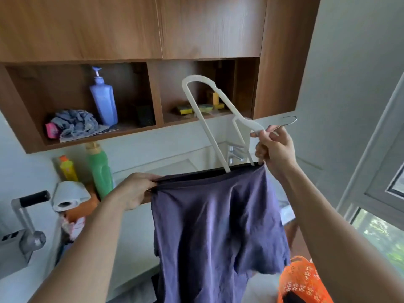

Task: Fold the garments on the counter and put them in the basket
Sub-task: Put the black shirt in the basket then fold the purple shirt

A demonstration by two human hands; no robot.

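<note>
Up-left of left hand (133,191): shelf (135,127) w/ blue pump bottle (102,99), grey cloth (74,123). Left of that hand: green bottle (99,169), yellow bottle (67,168). Sponges (190,109) up-left of right hand (275,152); window (378,235) to its right.

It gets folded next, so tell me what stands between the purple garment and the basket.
The white hanger: its lower ends sit inside the top edge of the purple garment, its neck in the right hand. The orange basket, lower right, is otherwise unblocked.
</note>
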